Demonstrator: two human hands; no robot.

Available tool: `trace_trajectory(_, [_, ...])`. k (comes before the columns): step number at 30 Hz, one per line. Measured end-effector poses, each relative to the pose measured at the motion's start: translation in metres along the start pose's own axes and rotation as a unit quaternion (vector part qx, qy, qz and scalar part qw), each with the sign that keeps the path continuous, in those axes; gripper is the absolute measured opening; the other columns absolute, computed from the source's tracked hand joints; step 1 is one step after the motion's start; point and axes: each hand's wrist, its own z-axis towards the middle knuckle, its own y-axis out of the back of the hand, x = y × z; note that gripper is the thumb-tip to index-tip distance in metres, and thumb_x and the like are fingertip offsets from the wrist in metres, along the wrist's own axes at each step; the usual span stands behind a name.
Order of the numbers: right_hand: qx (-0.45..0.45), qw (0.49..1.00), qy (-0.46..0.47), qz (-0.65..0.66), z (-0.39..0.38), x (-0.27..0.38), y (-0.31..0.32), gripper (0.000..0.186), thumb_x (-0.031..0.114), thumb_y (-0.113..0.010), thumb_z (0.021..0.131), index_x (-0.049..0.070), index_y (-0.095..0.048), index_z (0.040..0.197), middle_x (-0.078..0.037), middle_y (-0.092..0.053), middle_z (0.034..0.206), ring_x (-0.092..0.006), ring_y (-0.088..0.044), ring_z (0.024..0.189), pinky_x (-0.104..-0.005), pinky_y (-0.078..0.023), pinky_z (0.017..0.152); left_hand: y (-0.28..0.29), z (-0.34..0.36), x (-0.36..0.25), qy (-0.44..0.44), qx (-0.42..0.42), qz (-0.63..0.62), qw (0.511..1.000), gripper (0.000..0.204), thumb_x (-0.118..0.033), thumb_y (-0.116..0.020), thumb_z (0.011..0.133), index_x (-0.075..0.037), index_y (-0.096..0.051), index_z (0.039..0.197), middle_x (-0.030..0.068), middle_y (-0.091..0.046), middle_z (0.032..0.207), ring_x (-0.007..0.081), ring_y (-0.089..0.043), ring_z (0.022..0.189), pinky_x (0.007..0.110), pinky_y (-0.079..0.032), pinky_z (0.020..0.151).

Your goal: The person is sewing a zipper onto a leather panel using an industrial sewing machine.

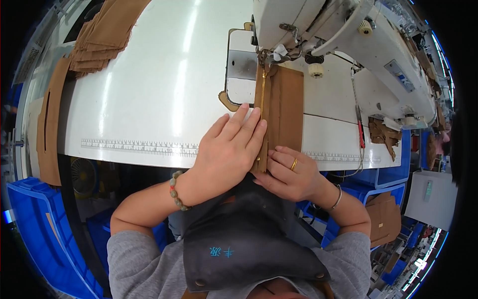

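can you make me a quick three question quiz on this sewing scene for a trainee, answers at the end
1. True or false: the ring is on the right hand.
2. Where does the stack of brown pieces lie?
A) on the apron
B) at the far left of the white table
C) under the right hand
3. Fill in: the left hand rests on the brown workpiece, by its ____-coloured zipper.

Key: 1 true; 2 B; 3 gold
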Motion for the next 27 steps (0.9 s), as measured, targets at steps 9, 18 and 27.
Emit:
trace_trajectory(9, [0.000, 1.000, 0.018, -0.016, -0.008, 0.004, -0.002, 0.020, 0.012, -0.078, 0.081, 0.006, -0.079, 0.100, -0.002, -0.067, 0.096, -0.0187, -0.069, 0.090, -0.0373, -0.059, 0.097, -0.003, -0.006, -0.013, 0.016, -0.004, -0.020, 1.000, 0.052, -0.017, -0.072, 0.078, -0.007, -0.072, 0.129, 0.0114, -0.068, 0.140, 0.0319, -0.063, 0.132, 0.046, -0.055, 0.102])
trace_trajectory(18, [-0.026, 0.988, -0.095, 0.122, 0.022, -0.040, 0.024, 0.019, 0.016, -0.084, 0.082, 0.008, -0.068, 0.087, -0.005, -0.065, 0.092, -0.0253, -0.067, 0.083, -0.0353, -0.058, 0.072, 0.009, -0.009, -0.015, 0.033, 0.067, -0.052, 0.996, 0.068, -0.026, -0.081, 0.076, -0.008, -0.066, 0.139, 0.0102, -0.060, 0.152, 0.0308, -0.058, 0.137, 0.049, -0.048, 0.110])
trace_trajectory(27, [0.074, 0.985, -0.158, -0.010, 0.031, -0.102, -0.014, 0.063, 0.054, -0.071, 0.091, 0.008, -0.068, 0.134, -0.017, -0.060, 0.142, -0.0388, -0.062, 0.123, -0.0515, -0.045, 0.110, 0.004, -0.017, -0.019, 0.033, 0.049, -0.039, 0.997, 0.065, -0.041, -0.085, 0.081, -0.008, -0.069, 0.135, 0.0096, -0.066, 0.145, 0.0316, -0.063, 0.131, 0.048, -0.049, 0.107])
